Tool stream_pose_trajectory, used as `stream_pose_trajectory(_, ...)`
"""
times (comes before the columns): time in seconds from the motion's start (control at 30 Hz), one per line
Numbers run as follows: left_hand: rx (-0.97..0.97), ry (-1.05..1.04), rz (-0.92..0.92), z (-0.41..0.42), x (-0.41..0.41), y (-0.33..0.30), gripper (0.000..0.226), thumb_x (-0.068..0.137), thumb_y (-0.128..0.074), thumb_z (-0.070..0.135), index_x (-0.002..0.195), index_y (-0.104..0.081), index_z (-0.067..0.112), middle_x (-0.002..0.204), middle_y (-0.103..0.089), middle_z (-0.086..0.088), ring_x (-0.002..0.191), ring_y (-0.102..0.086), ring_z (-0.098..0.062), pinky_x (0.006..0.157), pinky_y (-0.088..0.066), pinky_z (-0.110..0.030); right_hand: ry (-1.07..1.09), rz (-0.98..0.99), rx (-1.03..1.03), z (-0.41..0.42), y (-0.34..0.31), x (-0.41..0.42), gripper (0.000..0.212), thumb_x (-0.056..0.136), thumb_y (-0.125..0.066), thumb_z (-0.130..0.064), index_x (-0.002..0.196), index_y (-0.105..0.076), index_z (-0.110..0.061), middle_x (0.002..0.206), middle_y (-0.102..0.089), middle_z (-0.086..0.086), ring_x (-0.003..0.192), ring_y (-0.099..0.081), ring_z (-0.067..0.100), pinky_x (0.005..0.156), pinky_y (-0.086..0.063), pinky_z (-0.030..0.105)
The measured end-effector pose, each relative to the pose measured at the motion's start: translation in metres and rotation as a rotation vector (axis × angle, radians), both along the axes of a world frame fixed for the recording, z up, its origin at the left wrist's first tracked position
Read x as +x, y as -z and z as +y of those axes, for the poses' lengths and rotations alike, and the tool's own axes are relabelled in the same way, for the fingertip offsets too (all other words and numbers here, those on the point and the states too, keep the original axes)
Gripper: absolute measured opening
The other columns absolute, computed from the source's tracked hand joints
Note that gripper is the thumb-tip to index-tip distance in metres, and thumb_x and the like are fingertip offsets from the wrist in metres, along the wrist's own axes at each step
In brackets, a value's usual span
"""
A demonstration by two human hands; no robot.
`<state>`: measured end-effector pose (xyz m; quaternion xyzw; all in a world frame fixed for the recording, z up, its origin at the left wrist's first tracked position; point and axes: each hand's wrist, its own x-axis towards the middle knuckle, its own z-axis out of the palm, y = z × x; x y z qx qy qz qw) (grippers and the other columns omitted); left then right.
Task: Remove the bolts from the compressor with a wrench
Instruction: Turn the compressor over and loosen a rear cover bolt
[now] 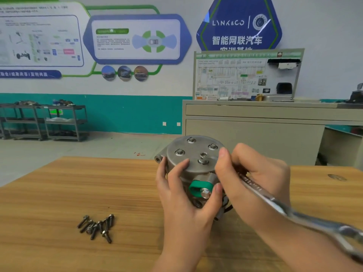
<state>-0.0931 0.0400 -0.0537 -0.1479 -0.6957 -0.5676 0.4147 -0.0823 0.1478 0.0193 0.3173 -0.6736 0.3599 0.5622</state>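
Note:
A grey metal compressor [196,152] stands on the wooden table [59,193], its round end plate facing up with three bolts [191,140] seated around the rim and one at the centre [203,159]. A green cap [200,186] with a silver bolt sits on its near side. My left hand [182,195] grips the compressor body from the front-left, thumb near the green cap. My right hand [253,177] holds a long silver wrench [284,211], whose head reaches toward the centre bolt while the handle runs down to the lower right.
Several removed dark bolts [97,227] lie in a loose pile on the table to the left. Behind the table stands a beige cabinet [255,130] with a wiring display board. Metal shelf carts [45,120] stand by the teal wall at far left.

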Motion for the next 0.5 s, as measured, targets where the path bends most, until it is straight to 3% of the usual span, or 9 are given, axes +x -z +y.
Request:
stream_pose_trajectory(0.17,-0.003,0.019,-0.010,-0.002,-0.002,0.000,0.060,0.062,-0.063,0.060,0.118,-0.045,0.048,0.148,-0.026,0.003,0.131,-0.016,0.023,0.096,-0.018,0.006,0.140,0.155,0.094,-0.011,0.003,0.003,0.039,0.091,-0.054,-0.013,0.062,-0.031,-0.022,0.058,-0.019,-0.008,0.054,-0.020,0.014,0.050,-0.020,0.013)
stream_pose_trajectory(0.23,-0.015,0.007,0.018,-0.005,-0.004,0.000,0.058,0.067,-0.064,0.059,0.120,-0.046,0.043,0.148,-0.028,0.003,0.133,-0.018,0.022,0.097,-0.020,0.004,0.044,0.109,0.022,-0.005,0.007,-0.004,0.043,0.091,-0.054,-0.015,0.054,-0.031,-0.013,0.049,-0.024,-0.003,0.048,-0.024,0.015,0.048,-0.021,0.013)
stream_pose_trajectory(0.3,0.000,0.037,0.026,-0.008,-0.005,-0.001,0.055,0.073,-0.061,0.059,0.123,-0.046,0.043,0.150,-0.028,0.007,0.137,-0.025,0.011,0.107,-0.028,-0.008,-0.122,0.004,-0.057,0.005,0.010,-0.013,0.043,0.091,-0.054,-0.019,0.053,-0.036,-0.010,0.045,-0.030,0.001,0.043,-0.029,0.011,0.044,-0.026,0.019)
stream_pose_trajectory(0.4,0.059,0.152,-0.008,-0.016,-0.006,-0.004,0.049,0.077,-0.057,0.053,0.125,-0.048,0.046,0.149,-0.035,0.004,0.135,-0.043,-0.013,0.109,-0.042,-0.045,-0.401,-0.409,-0.183,0.024,-0.008,-0.025,0.039,0.088,-0.064,-0.028,0.055,-0.049,-0.014,0.045,-0.047,0.005,0.039,-0.043,0.009,0.041,-0.036,0.019)
stream_pose_trajectory(0.5,0.082,0.230,-0.042,-0.025,-0.008,-0.009,0.042,0.076,-0.054,0.055,0.118,-0.050,0.055,0.145,-0.044,-0.002,0.127,-0.051,-0.025,0.100,-0.047,-0.057,-0.825,-1.004,-0.344,0.036,-0.029,-0.031,0.023,0.079,-0.065,-0.032,0.063,-0.068,-0.016,0.059,-0.063,0.010,0.043,-0.054,0.012,0.035,-0.037,0.017)
